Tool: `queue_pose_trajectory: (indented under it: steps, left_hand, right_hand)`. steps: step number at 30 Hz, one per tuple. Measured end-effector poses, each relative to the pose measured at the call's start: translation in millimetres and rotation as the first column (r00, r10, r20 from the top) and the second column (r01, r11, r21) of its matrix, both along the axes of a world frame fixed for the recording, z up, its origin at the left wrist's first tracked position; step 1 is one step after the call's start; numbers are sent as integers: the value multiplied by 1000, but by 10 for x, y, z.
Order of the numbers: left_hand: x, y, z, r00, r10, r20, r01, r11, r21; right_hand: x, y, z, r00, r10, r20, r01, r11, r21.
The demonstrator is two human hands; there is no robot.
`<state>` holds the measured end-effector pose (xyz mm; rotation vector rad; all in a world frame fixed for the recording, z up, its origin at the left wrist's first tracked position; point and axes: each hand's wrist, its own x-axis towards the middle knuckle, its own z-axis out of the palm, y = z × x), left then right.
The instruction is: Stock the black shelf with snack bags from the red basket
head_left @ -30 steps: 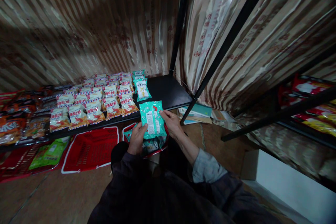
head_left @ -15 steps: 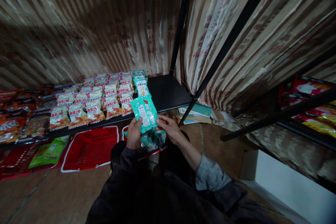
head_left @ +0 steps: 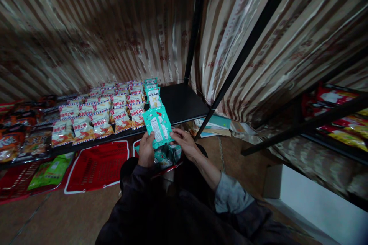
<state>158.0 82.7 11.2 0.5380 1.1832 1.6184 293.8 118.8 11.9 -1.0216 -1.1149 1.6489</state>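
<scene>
A teal snack bag [head_left: 157, 125] is held up between my two hands, its printed back facing me. The fingers of my left hand [head_left: 147, 149] are closed on its lower left edge, and my right hand [head_left: 185, 143] pinches its lower right edge. Below it, a basket [head_left: 135, 146] between my knees holds more teal bags [head_left: 168, 155]. Behind the held bag, a column of teal bags [head_left: 154, 97] lies on the black shelf [head_left: 184, 103], beside rows of white and orange snack bags [head_left: 100, 123].
Red baskets [head_left: 99, 166] stand on the floor at the left, one with a green bag [head_left: 50, 172]. Black posts [head_left: 244, 57] rise at the right of the shelf. Books [head_left: 215, 122] lie behind a post. A white box [head_left: 319, 203] and another rack of red bags [head_left: 342, 118] are at the right.
The view has shifted slightly. Both hands still hold the teal bag, which is a little more upright.
</scene>
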Motion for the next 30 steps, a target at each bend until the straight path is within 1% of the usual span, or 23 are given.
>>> queue_pose_trajectory:
  steps: [5, 7, 10, 12, 13, 14, 15, 17, 19, 20, 21, 23, 25, 27, 30]
  left_hand:
    - [-3, -35, 38, 999, -38, -16, 38, 999, 12]
    - [-11, -32, 24, 999, -49, -16, 49, 999, 12]
    - [-16, -9, -35, 998, -54, 25, 54, 998, 23]
    - [-9, 6, -78, 998, -52, 43, 51, 998, 36]
    - [-2, 9, -93, 998, -52, 41, 50, 998, 39]
    - [7, 8, -101, 998, -52, 34, 50, 998, 39]
    - [17, 3, -101, 999, -47, 23, 47, 998, 34]
    - [38, -15, -76, 999, -32, -9, 33, 999, 13]
    - [60, -37, -27, 998, -17, -52, 17, 1000, -2]
    - [71, -46, 1, 997, -9, -79, 9, 1000, -2]
    - [83, -52, 27, 994, 0, -105, 0, 1000, 3]
    - [107, -55, 67, 988, 23, -156, -20, 1000, 22]
    - [135, -54, 88, 979, 50, -196, -41, 998, 48]
    - [165, -61, 102, 971, 57, -233, -39, 996, 80]
    - [215, -99, 133, 950, 31, -311, 4, 994, 113]
  right_hand:
    - [-8, 17, -80, 998, -57, 31, 56, 998, 40]
    - [-12, 24, -126, 998, -58, 39, 56, 997, 51]
    - [-10, 37, -190, 997, -43, 70, 37, 996, 80]
    - [-1, 40, -211, 990, -70, 122, 51, 987, 154]
    - [6, 37, -210, 980, -110, 166, 72, 973, 221]
    - [14, 30, -200, 961, -166, 220, 93, 947, 309]
    - [22, 19, -183, 934, -229, 276, 102, 907, 408]
    - [37, -9, -135, 865, -343, 366, 68, 803, 592]
    - [45, -32, -92, 818, -400, 414, -5, 713, 701]
    - [46, -38, -79, 806, -410, 426, -35, 686, 727]
    - [44, -42, -71, 802, -411, 434, -57, 670, 740]
    - [37, -43, -70, 809, -387, 443, -84, 669, 738]
    - [27, -44, -69, 831, -342, 438, -96, 688, 719]
    - [20, -52, -51, 854, -293, 430, -96, 723, 684]
    - [19, -75, 19, 894, -203, 400, -84, 800, 594]
